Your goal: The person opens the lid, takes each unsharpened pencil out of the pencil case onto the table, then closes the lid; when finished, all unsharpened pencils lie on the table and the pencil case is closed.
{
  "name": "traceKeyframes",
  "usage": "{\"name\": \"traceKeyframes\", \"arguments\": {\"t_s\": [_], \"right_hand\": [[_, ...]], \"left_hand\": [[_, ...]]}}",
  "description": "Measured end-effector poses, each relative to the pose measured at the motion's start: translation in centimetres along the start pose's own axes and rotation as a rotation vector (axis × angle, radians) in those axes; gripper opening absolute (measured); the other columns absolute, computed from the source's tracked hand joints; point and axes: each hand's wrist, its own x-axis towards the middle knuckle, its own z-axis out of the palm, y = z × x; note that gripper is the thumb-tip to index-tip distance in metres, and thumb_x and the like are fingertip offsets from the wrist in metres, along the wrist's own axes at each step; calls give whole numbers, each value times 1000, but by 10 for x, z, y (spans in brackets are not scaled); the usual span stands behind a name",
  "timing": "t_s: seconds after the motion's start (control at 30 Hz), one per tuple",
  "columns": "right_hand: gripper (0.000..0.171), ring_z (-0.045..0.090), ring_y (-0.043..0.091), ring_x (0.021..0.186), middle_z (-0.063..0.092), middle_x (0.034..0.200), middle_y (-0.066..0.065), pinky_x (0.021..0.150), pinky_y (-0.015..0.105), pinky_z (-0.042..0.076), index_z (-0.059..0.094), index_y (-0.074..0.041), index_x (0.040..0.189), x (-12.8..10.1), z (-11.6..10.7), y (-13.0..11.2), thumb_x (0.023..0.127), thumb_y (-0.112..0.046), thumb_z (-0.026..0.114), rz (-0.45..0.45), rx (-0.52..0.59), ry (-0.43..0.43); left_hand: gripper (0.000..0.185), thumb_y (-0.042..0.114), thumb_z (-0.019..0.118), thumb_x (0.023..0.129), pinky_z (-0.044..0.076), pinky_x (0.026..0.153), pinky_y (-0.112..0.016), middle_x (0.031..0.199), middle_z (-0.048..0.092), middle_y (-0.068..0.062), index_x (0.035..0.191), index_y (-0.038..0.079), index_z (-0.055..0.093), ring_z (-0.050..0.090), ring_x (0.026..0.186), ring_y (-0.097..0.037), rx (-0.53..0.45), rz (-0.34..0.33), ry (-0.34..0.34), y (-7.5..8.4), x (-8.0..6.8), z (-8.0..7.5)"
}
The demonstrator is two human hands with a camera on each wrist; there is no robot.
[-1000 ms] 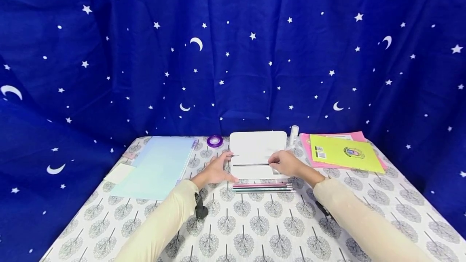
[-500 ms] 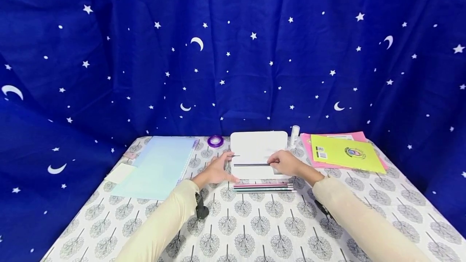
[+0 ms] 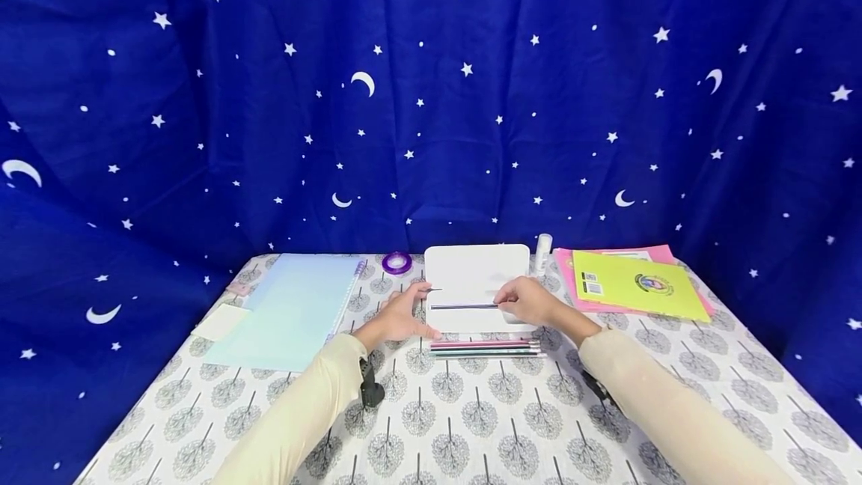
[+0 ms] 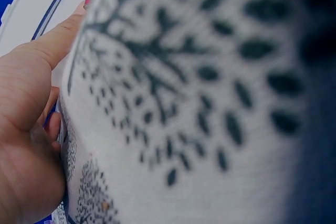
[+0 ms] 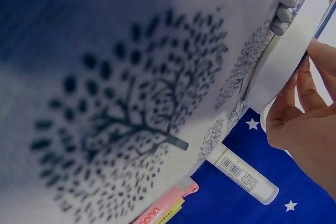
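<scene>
— Two big things are seen first: the table (image 3: pixel 471 425), draped in a tree-print cloth, and the pale blue notebook (image 3: pixel 296 305) laid at its left side. What is set in the middle?

— A white tray (image 3: pixel 474 272) is placed there, probably so a dark pencil (image 3: pixel 465 306) can be laid across it. The tray's left edge is touched by the left hand (image 3: pixel 399 316), fingers fairly straight, seemingly to steady it. One end of the pencil is pinched by the right hand (image 3: pixel 528 302). More pencils (image 3: pixel 485 349) are lined up just in front.
</scene>
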Motion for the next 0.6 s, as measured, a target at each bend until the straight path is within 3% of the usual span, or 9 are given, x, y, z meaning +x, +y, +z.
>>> {"name": "traceKeyframes", "arguments": {"t_s": [0.4,0.6], "right_hand": [[8,64,16,83,72,88,2,82,42,53,74,-1,95,-17,-11,-15,88,-1,69,-26,2,39],[8,63,12,81,71,86,0,78,34,54,74,-1,96,-33,-16,-23,89,-1,69,-49,55,36]], "left_hand": [[108,43,92,61,26,112,-57,148,48,2,151,26,35,37,133,-27,-25,2,4,-2,0,2],[109,44,92,61,26,112,-57,149,48,3,152,27,34,37,133,-26,-29,-2,1,-1,-1,1]]}}
